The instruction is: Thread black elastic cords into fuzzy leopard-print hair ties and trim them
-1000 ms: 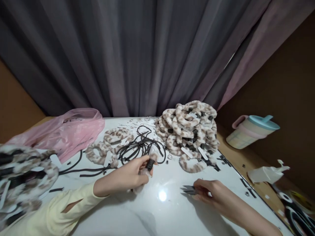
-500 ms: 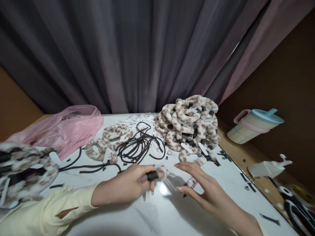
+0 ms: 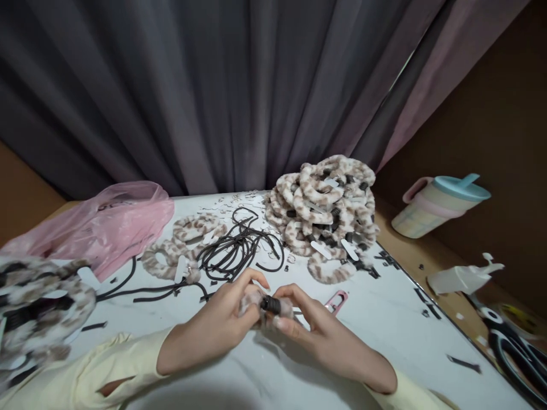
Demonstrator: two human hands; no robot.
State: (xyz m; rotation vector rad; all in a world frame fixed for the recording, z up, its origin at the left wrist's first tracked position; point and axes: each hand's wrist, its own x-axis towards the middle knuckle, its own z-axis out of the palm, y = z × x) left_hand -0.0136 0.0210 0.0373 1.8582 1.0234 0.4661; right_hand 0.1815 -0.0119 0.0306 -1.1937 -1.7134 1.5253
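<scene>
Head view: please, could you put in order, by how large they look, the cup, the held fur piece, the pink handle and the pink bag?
1. Pink bag
2. Cup
3. Fur piece, partly hidden
4. Pink handle, visible part only

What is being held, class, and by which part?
The left hand and right hand hold a fuzzy piece by its furry parts, either side of the black wrapping.

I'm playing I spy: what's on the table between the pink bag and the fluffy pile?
In the head view, fluffy rings, a tangle of black cord and tiny bits lie between the bag and the pile.
</scene>
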